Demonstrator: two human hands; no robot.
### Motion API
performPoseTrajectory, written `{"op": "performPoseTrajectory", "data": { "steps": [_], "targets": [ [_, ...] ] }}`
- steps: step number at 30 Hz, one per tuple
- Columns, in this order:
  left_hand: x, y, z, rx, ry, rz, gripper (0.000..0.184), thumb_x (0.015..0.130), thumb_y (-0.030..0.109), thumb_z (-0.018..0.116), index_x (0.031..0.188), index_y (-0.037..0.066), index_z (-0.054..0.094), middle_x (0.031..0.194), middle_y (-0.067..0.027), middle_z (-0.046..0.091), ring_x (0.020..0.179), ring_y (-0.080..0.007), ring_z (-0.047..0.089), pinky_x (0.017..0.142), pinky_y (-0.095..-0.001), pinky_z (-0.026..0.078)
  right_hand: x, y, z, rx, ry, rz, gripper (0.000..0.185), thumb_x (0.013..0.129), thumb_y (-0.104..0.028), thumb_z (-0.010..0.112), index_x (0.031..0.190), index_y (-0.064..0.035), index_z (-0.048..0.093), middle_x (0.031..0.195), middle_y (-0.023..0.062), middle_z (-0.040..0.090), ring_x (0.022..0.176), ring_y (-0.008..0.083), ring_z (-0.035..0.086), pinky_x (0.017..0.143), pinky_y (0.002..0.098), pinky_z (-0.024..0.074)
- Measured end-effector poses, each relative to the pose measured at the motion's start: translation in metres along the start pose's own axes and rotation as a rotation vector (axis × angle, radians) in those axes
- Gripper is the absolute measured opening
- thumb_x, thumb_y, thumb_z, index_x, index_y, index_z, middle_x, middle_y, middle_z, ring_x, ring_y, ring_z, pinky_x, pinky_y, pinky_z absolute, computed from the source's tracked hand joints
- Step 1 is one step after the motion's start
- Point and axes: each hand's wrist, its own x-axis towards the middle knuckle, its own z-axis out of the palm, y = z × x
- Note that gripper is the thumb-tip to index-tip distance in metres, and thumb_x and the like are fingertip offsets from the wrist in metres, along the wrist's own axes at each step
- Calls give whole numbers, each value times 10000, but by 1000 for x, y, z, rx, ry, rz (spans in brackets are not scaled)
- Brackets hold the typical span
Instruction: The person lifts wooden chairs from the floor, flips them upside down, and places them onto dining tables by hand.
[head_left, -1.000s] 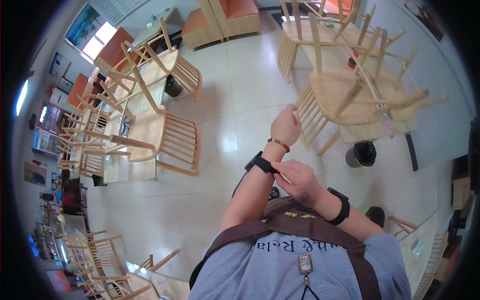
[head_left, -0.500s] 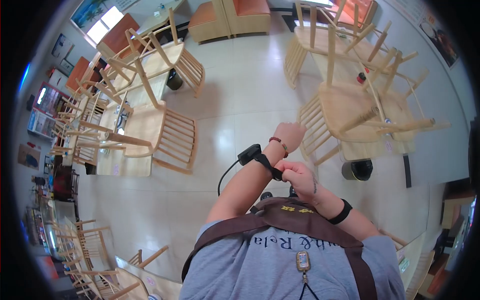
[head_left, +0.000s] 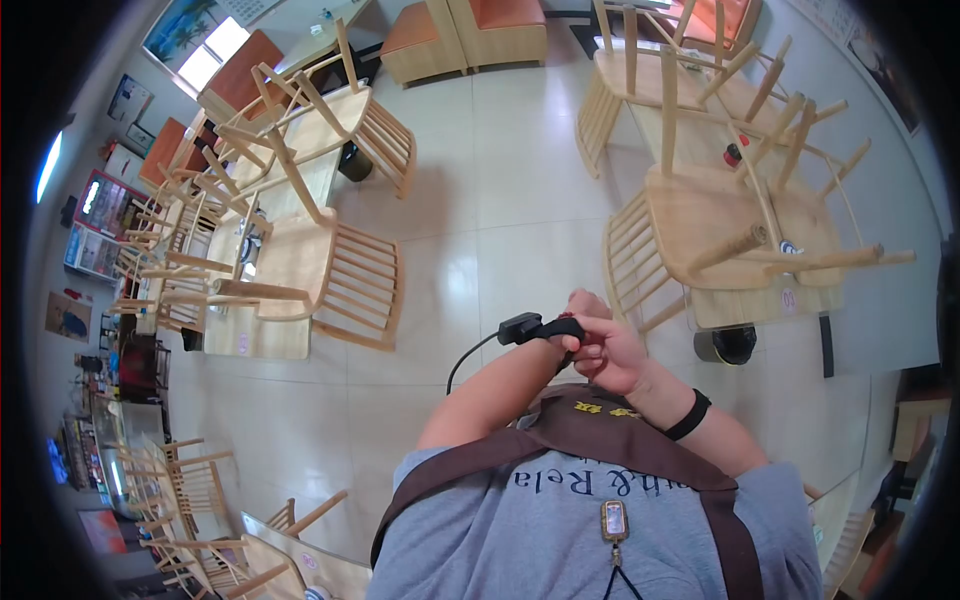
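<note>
A small black box-shaped device (head_left: 519, 327) with a cable sits on my left wrist. Its black strap (head_left: 565, 328) runs round the wrist, and the thumb and fingers of my right hand (head_left: 622, 358) are closed on it. My left hand (head_left: 588, 301) lies just beyond, partly hidden by the right one, so its fingers do not show clearly. A red beaded bracelet is partly visible beside the strap. On my right wrist is a plain black band (head_left: 690, 414). Below both arms is my brown apron (head_left: 560, 420) over a grey shirt.
Upturned wooden chairs rest on tables on the left (head_left: 255, 335) and right (head_left: 740, 308). Dark bins (head_left: 725, 345) stand by the tables. Orange booth seats (head_left: 420, 40) are at the back. Pale floor tiles (head_left: 480, 200) run between the table rows.
My left hand has drawn in toward my body and turned, and the device has shifted slightly right and down. My right hand still grips the strap, now higher up and over the wrist.
</note>
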Motion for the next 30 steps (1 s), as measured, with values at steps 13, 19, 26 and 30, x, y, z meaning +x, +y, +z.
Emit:
{"op": "performPoseTrajectory", "data": {
  "steps": [13, 19, 26, 30],
  "targets": [
    [-6, -22, -55, -463, 265, -267, 199, 836, 136, 530, 985, 80, 649, 952, -159, 660, 892, -247, 655, 685, -417, 514, -3, 13, 17, -207, -138, 71, 173, 927, -153, 543, 1040, -29, 586, 902, 58, 652, 509, 42, 392, 466, 171, 326],
    [-16, -59, -107, -2133, 764, -294, 211, 814, 17, 559, 1025, 25, 560, 882, -128, 646, 739, -201, 626, 672, -321, 527, 3, 4, -23, -961, -61, -417, 307, 761, -65, 585, 1059, -57, 661, 945, 75, 655, 680, 110, 514, 632, 229, 448],
    [-31, -68, -123, -2916, 762, 214, 253, 839, -27, 515, 1088, -3, 481, 845, -107, 563, 701, -158, 544, 609, -241, 489, 15, -5, -14, -1406, -17, -1052, 229, 716, -67, 653, 944, -64, 675, 891, 99, 646, 920, 195, 557, 837, 316, 457],
    [-32, -74, -125, -2735, 1018, 187, 267, 835, -32, 528, 1096, -4, 478, 855, -104, 553, 701, -151, 532, 594, -229, 470, 5, 0, -12, -1033, -13, -676, 191, 774, -87, 690, 959, -47, 660, 863, 56, 660, 822, 132, 611, 781, 280, 478]
  ]
}}
